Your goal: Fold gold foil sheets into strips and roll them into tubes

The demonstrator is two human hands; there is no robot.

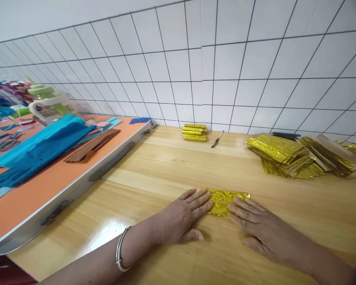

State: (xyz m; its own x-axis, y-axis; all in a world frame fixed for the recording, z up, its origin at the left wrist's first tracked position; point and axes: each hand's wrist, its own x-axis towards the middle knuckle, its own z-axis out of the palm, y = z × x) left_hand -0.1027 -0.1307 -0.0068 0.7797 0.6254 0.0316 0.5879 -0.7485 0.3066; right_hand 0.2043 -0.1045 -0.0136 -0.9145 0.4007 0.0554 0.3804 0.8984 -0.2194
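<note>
A flat rectangle of shiny gold foil paper lies on the wooden table in front of me. My left hand rests palm down with its fingers on the left end of the foil, thumb apart on the wood. On the right end lie the fingers of my right hand, also stretched out flat. Both hands cover parts of the foil's ends. Near the wall sits a small stack of gold foil rolls, with a pen to its right.
Piles of gold foil sheets lie at the back right, a dark object behind them. On the left, a raised-edge orange surface holds blue paper, brown paper and a green-lidded jug. A gridded wall stands behind.
</note>
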